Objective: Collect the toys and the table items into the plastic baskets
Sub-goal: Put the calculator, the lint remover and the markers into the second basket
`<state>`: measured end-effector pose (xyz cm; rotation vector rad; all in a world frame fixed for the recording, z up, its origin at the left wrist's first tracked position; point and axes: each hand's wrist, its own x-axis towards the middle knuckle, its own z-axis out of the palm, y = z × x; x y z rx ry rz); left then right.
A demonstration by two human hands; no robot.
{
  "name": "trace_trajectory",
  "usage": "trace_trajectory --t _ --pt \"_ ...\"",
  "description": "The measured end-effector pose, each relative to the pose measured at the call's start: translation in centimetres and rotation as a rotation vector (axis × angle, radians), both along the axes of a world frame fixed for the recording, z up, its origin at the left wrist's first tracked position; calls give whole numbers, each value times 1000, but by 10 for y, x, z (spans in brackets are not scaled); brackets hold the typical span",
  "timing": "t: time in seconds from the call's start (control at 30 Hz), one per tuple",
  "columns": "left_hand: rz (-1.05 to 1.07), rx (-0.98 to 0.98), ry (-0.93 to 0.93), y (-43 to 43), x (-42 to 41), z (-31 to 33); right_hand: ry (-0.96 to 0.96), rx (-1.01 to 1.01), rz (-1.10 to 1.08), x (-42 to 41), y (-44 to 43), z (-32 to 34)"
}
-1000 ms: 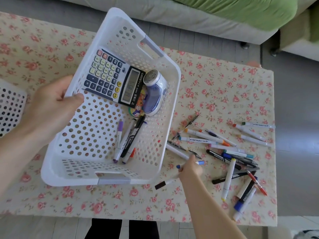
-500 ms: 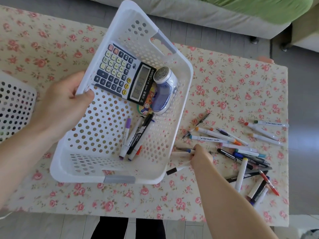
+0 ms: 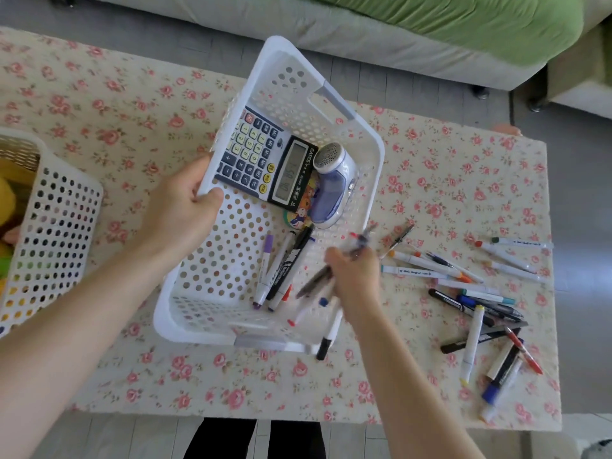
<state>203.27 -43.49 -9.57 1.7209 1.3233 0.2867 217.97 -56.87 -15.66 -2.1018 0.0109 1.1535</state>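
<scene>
Pens point(image 3: 314, 280) bunched in the right hand point(image 3: 356, 276), fingers curled round them, hang over the right wall of the white basket point(image 3: 215, 260). Left hand point(image 3: 185, 210) grips its left rim. Inside lies a calculator point(image 3: 261, 160); more markers point(image 3: 480, 299) lie scattered on the flowered table point(image 3: 231, 385).

I count two white perforated plastic baskets: the centre basket point(image 3: 212, 260) and the nine o'clock basket point(image 3: 63, 207). The centre one holds one grey calculator point(image 3: 261, 160), one white-and-lilac lint shaver point(image 3: 331, 190) and four marker pens point(image 3: 281, 270). The right hand point(image 3: 356, 276) grips a blurred handful of pens point(image 3: 316, 279) that I cannot count. Roughly eighteen loose pens point(image 3: 470, 293) overlap at three o'clock.
</scene>
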Motion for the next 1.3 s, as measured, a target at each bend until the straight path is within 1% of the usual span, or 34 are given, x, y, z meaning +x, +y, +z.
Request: trace_trajectory --t 0.07,0.13,0.2,0.27,0.33,0.4,0.47,0.6,0.67,0.83,0.9,0.97,1.1,1.17,1.23,1.3 --pt "-2 -7 -1 1 -2 -1 -46 -31 152 -20 20 -16" --pt "-8 -22 0 3 -4 -5 -22 -107 209 -32 29 -32" --pt "-11 -32 -19 7 -8 -11 35 -178 225 -36 29 -41" --pt "-19 -35 -59 9 -10 -17 69 -199 247 -37 26 -39" --pt "-27 -22 -71 11 -12 -20 31 -190 253 -36 25 -36" --pt "-21 -14 -63 13 -13 -21 -53 -139 206 -35 25 -34" --pt "-7 -17 -60 14 -14 -22 -97 -114 163 -35 27 -36" --pt "-14 -7 -45 15 -16 -23 -41 -219 248 -38 26 -38" --pt "-21 -7 -40 16 -16 -24 -51 -198 215 -36 27 -37" --pt "-39 1 1 19 -19 -24 -143 -26 -64 -25 50 -29" --pt "-30 -1 43 19 -19 -22 -185 1 -97 -24 63 -29" --pt "-35 -2 106 18 -18 -21 -181 12 -100 -27 69 -34" --pt "-55 36 157 18 -15 -23 -136 -83 25 -39 57 -53" --pt "-56 53 184 17 -14 -24 -141 -94 71 -44 50 -58" --pt "-58 55 191 16 -12 -22 -181 -146 160 -48 49 -59" --pt "-59 60 183 14 -12 -21 -276 -269 315 -52 53 -58"
